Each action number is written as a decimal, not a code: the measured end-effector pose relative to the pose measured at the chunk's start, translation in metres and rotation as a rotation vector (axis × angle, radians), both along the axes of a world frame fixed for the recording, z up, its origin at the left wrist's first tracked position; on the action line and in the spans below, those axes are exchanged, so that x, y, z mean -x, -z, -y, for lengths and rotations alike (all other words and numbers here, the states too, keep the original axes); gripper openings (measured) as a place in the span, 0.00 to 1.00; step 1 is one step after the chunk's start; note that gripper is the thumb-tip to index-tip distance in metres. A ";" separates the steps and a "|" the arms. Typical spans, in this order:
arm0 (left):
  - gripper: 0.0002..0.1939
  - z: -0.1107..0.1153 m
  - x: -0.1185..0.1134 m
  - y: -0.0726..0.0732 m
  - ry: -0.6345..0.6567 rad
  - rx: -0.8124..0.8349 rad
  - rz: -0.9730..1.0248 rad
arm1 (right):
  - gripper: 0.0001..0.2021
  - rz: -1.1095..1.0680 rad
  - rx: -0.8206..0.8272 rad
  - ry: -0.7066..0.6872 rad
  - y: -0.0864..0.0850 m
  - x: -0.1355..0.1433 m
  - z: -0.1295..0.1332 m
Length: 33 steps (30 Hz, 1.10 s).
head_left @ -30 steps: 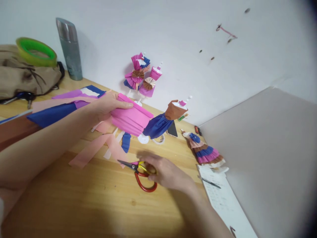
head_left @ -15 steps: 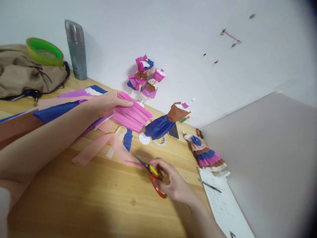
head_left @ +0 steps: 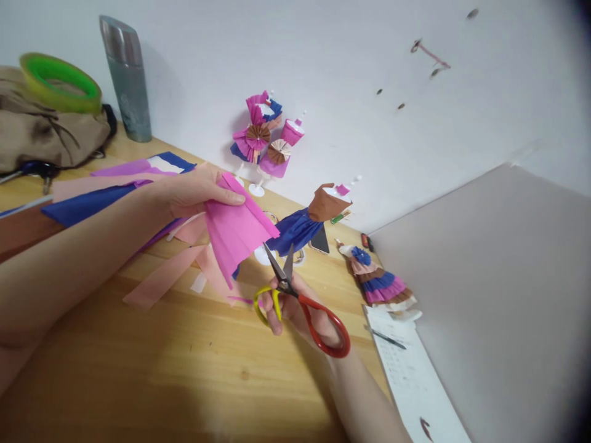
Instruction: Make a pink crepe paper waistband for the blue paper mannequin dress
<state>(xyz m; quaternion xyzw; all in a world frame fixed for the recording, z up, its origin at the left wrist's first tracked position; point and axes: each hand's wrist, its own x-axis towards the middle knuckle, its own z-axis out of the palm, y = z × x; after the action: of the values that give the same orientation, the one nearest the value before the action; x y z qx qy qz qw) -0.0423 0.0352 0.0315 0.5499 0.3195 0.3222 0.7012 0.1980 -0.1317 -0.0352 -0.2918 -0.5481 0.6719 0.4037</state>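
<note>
My left hand (head_left: 205,192) pinches the upper edge of a piece of pink crepe paper (head_left: 235,229), which hangs in loose folds above the table. Lower and to the right, my right hand (head_left: 300,307) grips a pair of scissors (head_left: 285,286) with one yellow and one red handle loop. The blades are spread and point up toward the paper's lower right corner, apparently just short of it. Behind the blades stands a small dress form (head_left: 323,212) with a brown paper top and a blue paper skirt.
Peach paper strips (head_left: 161,277) lie on the wooden table (head_left: 184,381). Coloured paper sheets (head_left: 92,197) sit under my left forearm. At the back are a bottle (head_left: 127,80), a tape roll (head_left: 60,83) on a bag, and dressed forms (head_left: 261,135). A notebook (head_left: 410,369) lies right.
The scissors have turned upward and their blades have spread, rising closer to the pink paper. The pink paper now hangs lower, its bottom corner pointing down. The whole view has shifted slightly.
</note>
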 end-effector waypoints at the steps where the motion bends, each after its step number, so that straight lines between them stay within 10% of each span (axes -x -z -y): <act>1: 0.05 0.000 0.000 0.000 0.020 0.006 -0.010 | 0.30 -0.033 -0.015 -0.002 0.002 0.001 0.001; 33: 0.07 0.008 -0.006 -0.001 0.199 -0.072 -0.149 | 0.27 -0.108 0.061 0.050 0.006 0.003 0.008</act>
<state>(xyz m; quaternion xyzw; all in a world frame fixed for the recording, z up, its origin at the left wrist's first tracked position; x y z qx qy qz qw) -0.0365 0.0271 0.0327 0.6259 0.3028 0.2206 0.6840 0.1954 -0.1393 -0.0412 -0.2810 -0.4973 0.6928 0.4402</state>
